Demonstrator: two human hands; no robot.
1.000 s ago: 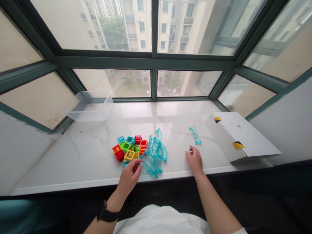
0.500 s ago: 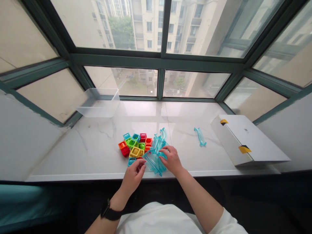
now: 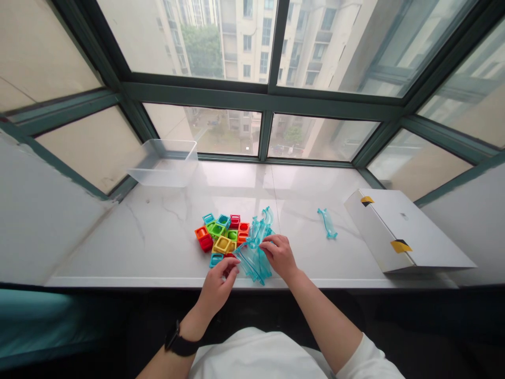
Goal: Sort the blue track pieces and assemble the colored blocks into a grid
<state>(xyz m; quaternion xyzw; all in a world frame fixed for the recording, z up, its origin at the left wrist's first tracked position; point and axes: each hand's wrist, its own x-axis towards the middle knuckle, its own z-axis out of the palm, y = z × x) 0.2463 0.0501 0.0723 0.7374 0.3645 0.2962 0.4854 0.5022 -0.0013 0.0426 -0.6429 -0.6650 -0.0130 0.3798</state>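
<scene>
My right hand (image 3: pixel 279 256) pinches a translucent blue track piece (image 3: pixel 258 245) at the right side of a tangled pile of such pieces. Its thumb and forefinger nearly meet; the exact grip is partly hidden. My left hand (image 3: pixel 221 279) is at the front of the pile, loosely curled, with a small gap between thumb and forefinger. Nothing shows in it, and its fingertips are beside the lower left end of a wide blue track piece (image 3: pixel 252 263). Left of the pile, colourful square plastic blocks (image 3: pixel 222 244) with round openings are heaped together, several colours among them.
A clear plastic bin (image 3: pixel 169 173) stands at the back left by the window (image 3: pixel 221 131). One curved blue track piece (image 3: pixel 327 224) lies apart on the right. Farther right is a white box (image 3: pixel 410 226) with yellow and black tabs. The white marble sill's front edge (image 3: pixel 138 282) runs close to my body.
My right thumb and forefinger have drawn together at the blue track pieces. My left hand has barely moved. The whole view has shifted slightly.
</scene>
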